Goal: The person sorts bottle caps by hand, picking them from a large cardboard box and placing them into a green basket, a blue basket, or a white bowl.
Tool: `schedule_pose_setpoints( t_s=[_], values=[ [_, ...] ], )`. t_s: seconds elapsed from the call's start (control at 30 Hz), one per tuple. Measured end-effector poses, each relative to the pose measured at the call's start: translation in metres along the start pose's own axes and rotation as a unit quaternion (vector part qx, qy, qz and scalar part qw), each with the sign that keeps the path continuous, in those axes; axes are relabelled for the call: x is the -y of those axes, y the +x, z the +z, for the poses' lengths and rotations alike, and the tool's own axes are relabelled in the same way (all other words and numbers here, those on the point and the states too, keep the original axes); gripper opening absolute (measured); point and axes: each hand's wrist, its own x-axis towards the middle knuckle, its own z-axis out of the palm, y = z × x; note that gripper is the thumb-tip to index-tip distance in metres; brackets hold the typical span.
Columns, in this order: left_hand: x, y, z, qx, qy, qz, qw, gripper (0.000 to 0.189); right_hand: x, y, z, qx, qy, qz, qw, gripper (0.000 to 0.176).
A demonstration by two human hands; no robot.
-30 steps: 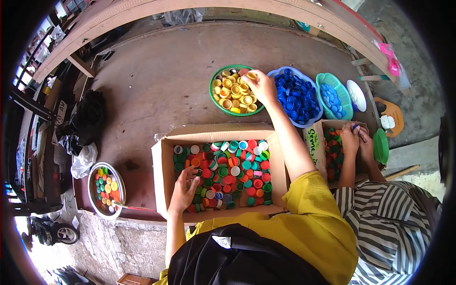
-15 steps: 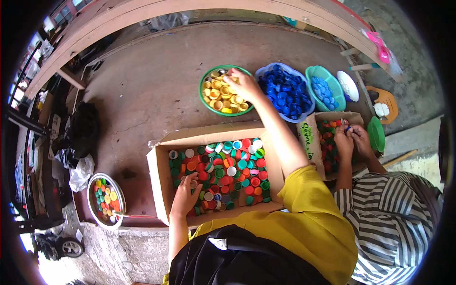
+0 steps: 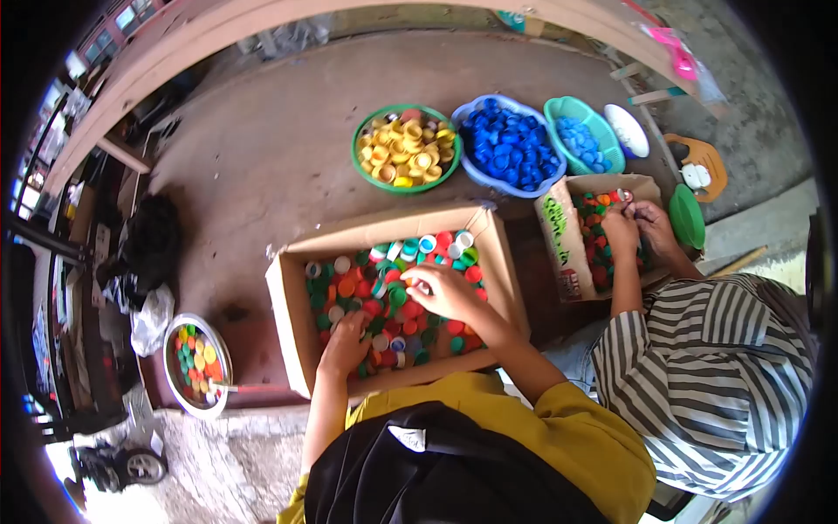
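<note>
A cardboard box (image 3: 291,336) in front of me holds many plastic bottle caps (image 3: 397,297) in red, green, orange, white and blue. At the box's left side, my left hand (image 3: 347,345) is over the caps with its fingers curled, seemingly around a cap mostly hidden by them. My right hand (image 3: 445,293) is above the middle of the caps. Its thumb and fingers are bent toward each other; what they hold, if anything, is too small to make out. Beyond the box, a green-rimmed bowl (image 3: 357,164) contains yellow caps (image 3: 406,148).
A periwinkle bowl (image 3: 552,184) of dark blue caps and a teal basket (image 3: 614,161) of light blue caps stand at the back right. A metal tray (image 3: 224,371) with mixed caps lies left. Another person's hands (image 3: 624,231) work over a smaller cardboard box (image 3: 559,236).
My right hand has come back from the bowl of yellow caps to the middle of the cardboard box. My left hand stays over the box's left side. The view has shifted slightly.
</note>
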Motion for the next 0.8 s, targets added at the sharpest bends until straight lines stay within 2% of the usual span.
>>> schedule_pose_setpoints(
  t_s=[0.07,0.17,0.27,0.3,0.37,0.43,0.5,0.53,0.63,0.67,0.8],
  values=[
    [0.005,0.002,0.004,-0.027,-0.016,-0.013,0.999,0.030,-0.011,-0.006,0.006,0.022,-0.002,-0.007,1.000,0.022],
    [-0.003,0.002,-0.002,-0.089,-0.058,0.014,0.994,0.026,-0.019,-0.012,0.014,0.038,-0.063,-0.014,0.997,0.023],
    [-0.018,0.006,-0.008,-0.189,-0.112,0.046,0.975,0.026,-0.010,-0.007,0.019,0.089,-0.032,-0.014,0.995,0.027],
    [-0.023,0.006,-0.010,-0.190,-0.165,0.032,0.967,0.028,0.001,-0.005,0.021,0.113,-0.015,-0.006,0.993,0.029],
    [-0.033,0.005,-0.015,-0.192,-0.268,0.007,0.944,0.033,0.017,0.000,0.029,0.096,0.083,-0.001,0.992,0.045],
    [-0.035,0.002,-0.018,-0.160,-0.352,0.013,0.922,0.040,0.017,0.007,0.040,0.112,0.147,-0.006,0.983,0.047],
    [-0.032,0.002,-0.018,-0.138,-0.403,0.019,0.905,0.044,0.015,0.009,0.049,0.089,0.142,-0.009,0.986,0.039],
    [-0.030,0.002,-0.017,-0.145,-0.387,0.016,0.911,0.043,0.012,0.009,0.054,0.077,0.140,-0.010,0.987,0.036],
    [-0.025,0.005,-0.017,-0.200,-0.333,0.004,0.921,0.040,-0.001,0.003,0.066,0.120,-0.098,-0.072,0.985,0.026],
    [-0.025,0.004,-0.018,-0.229,-0.306,0.013,0.924,0.038,-0.005,0.002,0.069,0.178,-0.100,-0.047,0.978,0.023],
    [-0.013,0.005,-0.020,-0.283,-0.335,0.026,0.898,0.034,0.001,-0.003,0.061,0.197,-0.168,-0.063,0.964,0.026]
  ],
)
